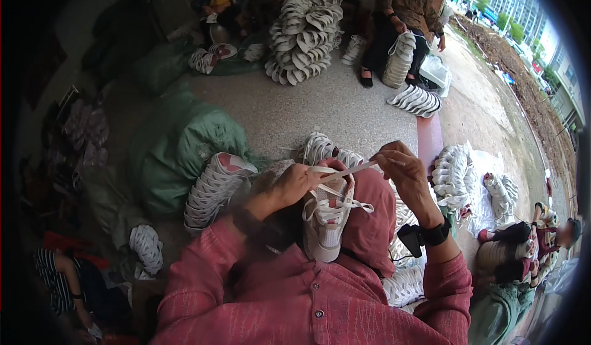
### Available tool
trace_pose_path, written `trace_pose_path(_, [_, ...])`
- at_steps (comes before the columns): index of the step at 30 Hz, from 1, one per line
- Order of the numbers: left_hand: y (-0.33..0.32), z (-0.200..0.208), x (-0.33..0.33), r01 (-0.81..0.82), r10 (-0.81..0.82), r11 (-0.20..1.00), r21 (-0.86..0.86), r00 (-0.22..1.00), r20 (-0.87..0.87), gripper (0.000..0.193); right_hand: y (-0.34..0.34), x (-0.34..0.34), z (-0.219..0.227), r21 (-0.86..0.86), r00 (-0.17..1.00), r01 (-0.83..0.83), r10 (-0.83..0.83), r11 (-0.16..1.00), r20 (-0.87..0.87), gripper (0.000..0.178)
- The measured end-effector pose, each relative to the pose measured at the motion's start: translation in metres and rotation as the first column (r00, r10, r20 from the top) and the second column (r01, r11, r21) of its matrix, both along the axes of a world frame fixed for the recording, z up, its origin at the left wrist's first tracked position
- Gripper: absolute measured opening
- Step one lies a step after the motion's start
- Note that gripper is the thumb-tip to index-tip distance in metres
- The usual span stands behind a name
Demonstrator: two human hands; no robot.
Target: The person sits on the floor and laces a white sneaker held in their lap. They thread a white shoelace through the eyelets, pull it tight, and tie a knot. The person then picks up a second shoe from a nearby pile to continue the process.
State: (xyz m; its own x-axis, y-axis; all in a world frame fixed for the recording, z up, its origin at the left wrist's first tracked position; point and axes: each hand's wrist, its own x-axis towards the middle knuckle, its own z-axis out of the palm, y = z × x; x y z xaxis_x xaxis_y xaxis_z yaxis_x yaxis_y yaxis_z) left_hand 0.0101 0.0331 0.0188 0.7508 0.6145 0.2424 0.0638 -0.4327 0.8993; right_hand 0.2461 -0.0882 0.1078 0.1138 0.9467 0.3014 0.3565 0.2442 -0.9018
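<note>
A white and pink shoe upper (pixel 323 233) rests on my lap, its toe toward me and its lace criss-crossed over the tongue. A flat white shoelace (pixel 349 171) runs taut from one hand to the other above the ankle opening. My left hand (pixel 294 185) is closed, pinching the lace at the upper's left side. To the right and a little higher, my right hand (pixel 399 165) pinches the lace's other end between thumb and fingers. A loose lace loop hangs over the upper's right side.
Nested stacks of shoe uppers (pixel 215 191) lie left of my knees, with more (pixel 454 176) at the right. A green sack (pixel 178 148) bulges at left. Two people (pixel 409 12) sit beyond a tall pile of uppers (pixel 305 37); others sit at both sides.
</note>
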Motion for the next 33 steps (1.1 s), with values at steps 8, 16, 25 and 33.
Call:
trace_pose_path(8, [0.052,-0.02,-0.1,-0.213,0.529,0.471,-0.856,0.845,0.081,0.047,-0.056,0.18,-0.144,-0.164,0.768,0.577,-0.6,0.8,-0.223,0.031])
trace_pose_path(16, [0.078,0.051,-0.186,-0.188,0.36,0.723,-0.665,0.924,0.13,0.024,-0.063,0.179,-0.027,0.31,0.714,0.643,-0.695,0.7,0.087,0.039])
trace_pose_path(25, [0.062,0.033,-0.034,-0.115,0.101,0.989,-0.094,0.985,-0.14,0.086,0.029,0.038,-0.071,-0.3,0.944,-0.228,0.134,0.926,-0.303,0.071])
trace_pose_path(33, [0.06,0.005,0.024,-0.069,0.083,0.975,-0.21,0.995,0.06,0.051,0.058,0.013,-0.08,-0.145,0.983,-0.138,0.117,0.98,-0.143,0.028])
